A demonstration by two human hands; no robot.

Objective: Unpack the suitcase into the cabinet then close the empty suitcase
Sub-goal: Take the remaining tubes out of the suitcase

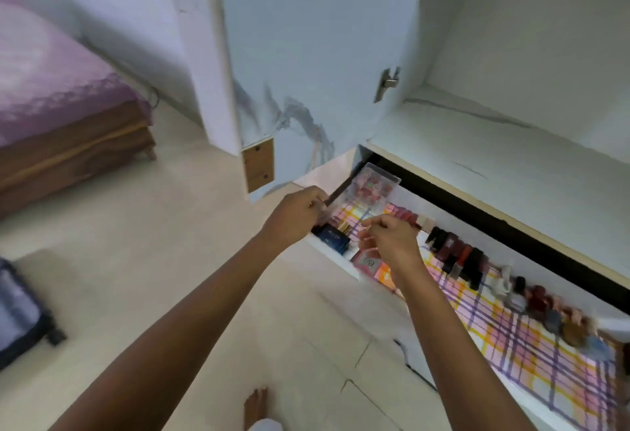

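Grey suitcase (15, 311) at 8 o'clock, on floor (170, 260), well apart from drawer (335, 256); lid state hidden. Left hand (293, 212) pinches dark stick (335, 192), tip beside clear box (373, 185) of red items at 12 o'clock: knock could tip box. Right hand (392, 239) fingers curled, hold unclear; forearm (443, 328) could sweep lipsticks (456, 253), bottles (545, 304) at 4 o'clock. Drawer also holds blue box (332, 238), pink box (370, 262), plaid liner (511, 338).
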